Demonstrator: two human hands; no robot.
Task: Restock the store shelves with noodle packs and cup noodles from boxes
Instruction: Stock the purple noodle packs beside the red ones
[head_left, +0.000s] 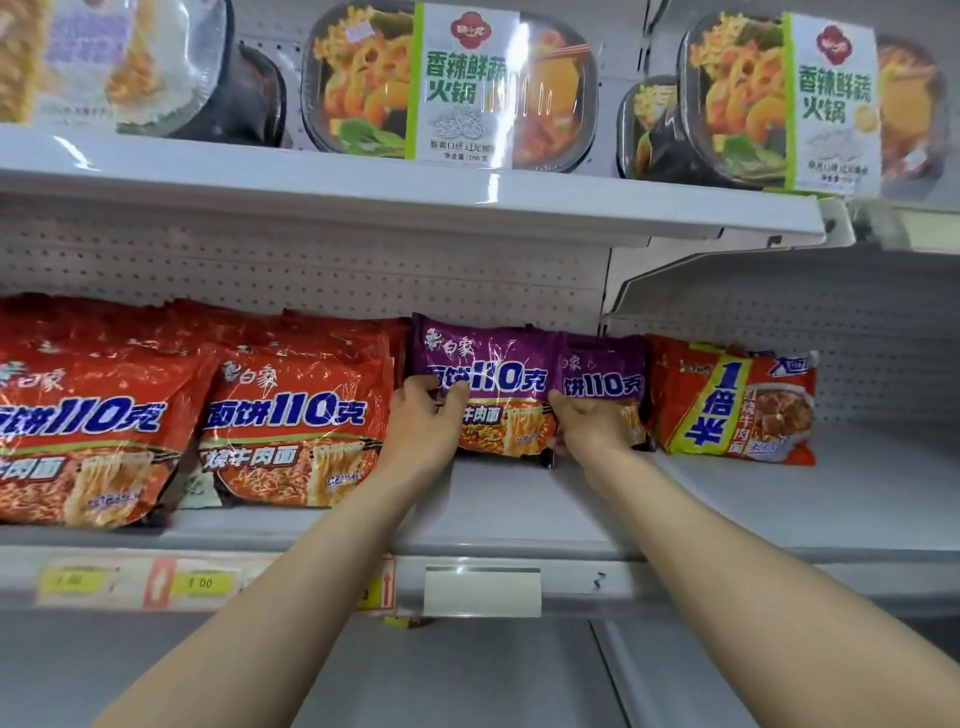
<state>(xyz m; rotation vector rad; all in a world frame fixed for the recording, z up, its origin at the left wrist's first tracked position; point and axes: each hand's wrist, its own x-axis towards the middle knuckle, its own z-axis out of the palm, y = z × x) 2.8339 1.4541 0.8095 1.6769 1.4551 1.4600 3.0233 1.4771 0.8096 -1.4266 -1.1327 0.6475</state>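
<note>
A purple noodle multipack stands near the back of the middle shelf. My left hand grips its left edge and my right hand grips its lower right corner. A second purple pack stands right behind it, partly hidden. To the left lie orange-red noodle multipacks, stacked several deep. To the right sits a red pack with a yellow-green band.
The upper shelf holds hot-pot meal trays. Price labels and a blank white tag line the shelf's front rail. Bare shelf surface lies in front of the purple packs and to the right of the red pack.
</note>
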